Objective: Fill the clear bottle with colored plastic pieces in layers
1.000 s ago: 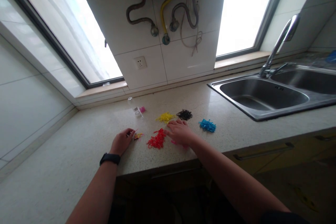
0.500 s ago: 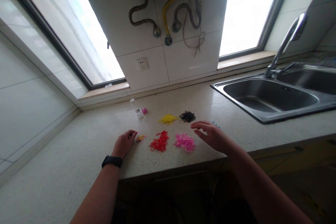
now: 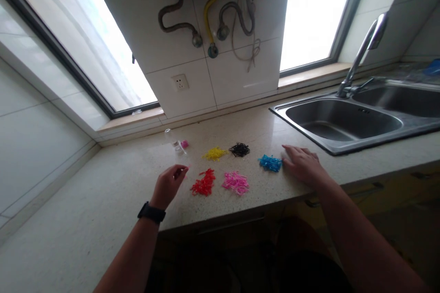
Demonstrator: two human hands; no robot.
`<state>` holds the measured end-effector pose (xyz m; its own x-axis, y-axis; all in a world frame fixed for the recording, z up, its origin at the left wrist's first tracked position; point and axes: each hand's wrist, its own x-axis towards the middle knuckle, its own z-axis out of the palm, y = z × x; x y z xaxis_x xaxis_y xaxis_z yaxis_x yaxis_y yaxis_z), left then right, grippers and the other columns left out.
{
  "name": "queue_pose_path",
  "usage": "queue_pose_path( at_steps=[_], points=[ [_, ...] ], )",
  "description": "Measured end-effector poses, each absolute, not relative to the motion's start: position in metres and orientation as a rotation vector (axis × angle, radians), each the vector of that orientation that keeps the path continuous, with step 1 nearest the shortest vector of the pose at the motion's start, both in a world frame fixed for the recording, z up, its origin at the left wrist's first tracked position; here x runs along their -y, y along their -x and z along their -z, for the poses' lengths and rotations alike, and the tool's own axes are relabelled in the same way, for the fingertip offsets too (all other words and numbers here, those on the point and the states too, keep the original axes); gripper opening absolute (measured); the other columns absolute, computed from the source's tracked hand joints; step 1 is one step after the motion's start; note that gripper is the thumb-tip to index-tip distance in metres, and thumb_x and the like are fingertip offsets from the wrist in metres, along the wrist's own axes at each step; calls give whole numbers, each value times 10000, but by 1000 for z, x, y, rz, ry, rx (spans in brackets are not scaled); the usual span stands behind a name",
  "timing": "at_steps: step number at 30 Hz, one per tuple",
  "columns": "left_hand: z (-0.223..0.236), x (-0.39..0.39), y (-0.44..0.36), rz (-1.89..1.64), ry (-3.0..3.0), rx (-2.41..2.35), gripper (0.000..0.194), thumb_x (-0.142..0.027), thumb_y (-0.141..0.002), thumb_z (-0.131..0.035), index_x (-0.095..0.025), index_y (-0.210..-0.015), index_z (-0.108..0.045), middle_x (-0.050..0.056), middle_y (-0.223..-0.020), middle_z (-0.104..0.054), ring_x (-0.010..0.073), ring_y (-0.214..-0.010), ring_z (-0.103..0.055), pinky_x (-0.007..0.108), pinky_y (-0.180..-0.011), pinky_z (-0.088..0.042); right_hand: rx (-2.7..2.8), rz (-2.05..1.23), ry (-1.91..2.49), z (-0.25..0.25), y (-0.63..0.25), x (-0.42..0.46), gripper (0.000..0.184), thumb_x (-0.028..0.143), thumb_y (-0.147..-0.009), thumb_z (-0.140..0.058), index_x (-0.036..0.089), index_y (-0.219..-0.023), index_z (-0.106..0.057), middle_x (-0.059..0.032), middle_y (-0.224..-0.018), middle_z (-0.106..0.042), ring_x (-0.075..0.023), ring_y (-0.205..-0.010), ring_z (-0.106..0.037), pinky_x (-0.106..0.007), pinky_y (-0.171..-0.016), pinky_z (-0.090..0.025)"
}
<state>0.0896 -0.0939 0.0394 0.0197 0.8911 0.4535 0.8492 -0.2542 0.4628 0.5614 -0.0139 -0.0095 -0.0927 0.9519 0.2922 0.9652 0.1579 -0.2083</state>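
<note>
Clearly, we see the blue pile (image 3: 270, 163) on the pale counter (image 3: 113, 201), just beside our right hand (image 3: 304, 165). It is broader than it is deep, its long axis running roughly left to right, though its small bands lie jumbled in several directions. The red pile (image 3: 203, 182), nearer our left hand (image 3: 169, 185), stretches slantwise from near left to far right. The pink pile (image 3: 235, 183) beside it slants the opposite way, while the yellow pile (image 3: 215, 153) lies crosswise behind, its thin end towards the black pile (image 3: 239, 149).

We hold our right hand palm down and loosely open, fingers extended towards the far side, the thumb at the blue pile's right edge; whether it touches the bands, we cannot tell. Our left hand is curled, with thumb and fingers drawn together around a thin pinkish strand (image 3: 188, 166) that pokes out to the right, too blurred for us to make out fully. We wear a dark wristband (image 3: 151, 213) on that arm.
</note>
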Motion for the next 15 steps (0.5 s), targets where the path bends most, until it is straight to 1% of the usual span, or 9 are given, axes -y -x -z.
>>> queue_pose_path(
  at_steps=[2,7,11,15],
  points=[
    [-55,103,-112,-1062,-2239,-1808,302,-443,-924,-554,-181,-951,-701,9,-687,-621,143,-619,-539,259,-623,-422,2065,50,1851,10,-562,14,551,447,-917,-379,207,-1403,-481,-121,-1395,-555,-345,-1285,-445,-542,-1004,-345],
    [-86,131,-151,-1097,-2315,-1606,212,-374,-919,-598,-199,-945,-716,-3,-655,-598,118,-581,-508,235,-581,-412,2102,56,1818,11,-565,14,512,468,-938,-338,239,-1348,-540,-91,-1407,-551,-327,-1289,-443,-535,-1013,-328],
    [-105,148,-168,-1132,-2371,-1453,142,-315,-906,-629,-209,-925,-723,6,-688,-617,113,-592,-516,227,-568,-417,2119,65,1818,10,-563,15,498,467,-947,-317,260,-1328,-561,-81,-1407,-553,-322,-1293,-441,-530,-1006,-331],
    [-122,162,-177,-1155,-2490,-1307,88,-244,-893,-647,-216,-938,-717,-3,-661,-600,111,-589,-518,233,-572,-427,2135,83,1821,11,-563,15,483,451,-940,-329,261,-1305,-580,-79,-1406,-554,-324,-1289,-443,-533,-996,-331]
  ],
)
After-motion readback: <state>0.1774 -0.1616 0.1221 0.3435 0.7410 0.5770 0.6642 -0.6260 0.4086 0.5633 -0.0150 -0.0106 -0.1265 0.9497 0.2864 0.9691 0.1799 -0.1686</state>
